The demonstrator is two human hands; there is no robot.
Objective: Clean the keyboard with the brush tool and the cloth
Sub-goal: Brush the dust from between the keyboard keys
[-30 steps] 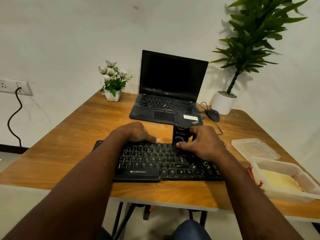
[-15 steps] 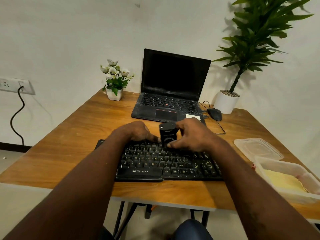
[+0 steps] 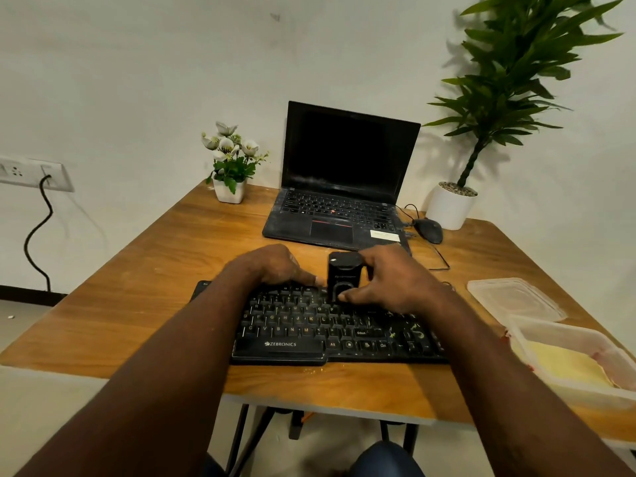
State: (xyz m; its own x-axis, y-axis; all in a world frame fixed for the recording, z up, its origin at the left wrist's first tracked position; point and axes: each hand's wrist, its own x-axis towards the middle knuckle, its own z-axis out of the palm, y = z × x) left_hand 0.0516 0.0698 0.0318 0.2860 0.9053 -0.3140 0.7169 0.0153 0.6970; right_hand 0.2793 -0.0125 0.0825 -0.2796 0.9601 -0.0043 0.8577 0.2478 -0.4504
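A black Zebronics keyboard [image 3: 309, 332] lies near the table's front edge. My right hand [image 3: 395, 284] grips a black block-shaped brush tool [image 3: 342, 275] standing upright on the keyboard's top rows, near the middle. My left hand [image 3: 272, 266] rests on the keyboard's upper left part, its fingers extended toward the tool. A yellow cloth [image 3: 568, 366] lies inside a clear plastic container [image 3: 550, 330] at the right edge of the table.
An open laptop [image 3: 344, 187] stands behind the keyboard, with a mouse [image 3: 428, 230] and cable to its right. A clear lid [image 3: 516, 297] lies by the container. A small flower pot [image 3: 229, 191] and a tall potted plant [image 3: 451, 204] stand at the back.
My right hand has slid the brush tool leftward along the keyboard's top rows, from right of centre to the middle. My left hand has stayed in place.
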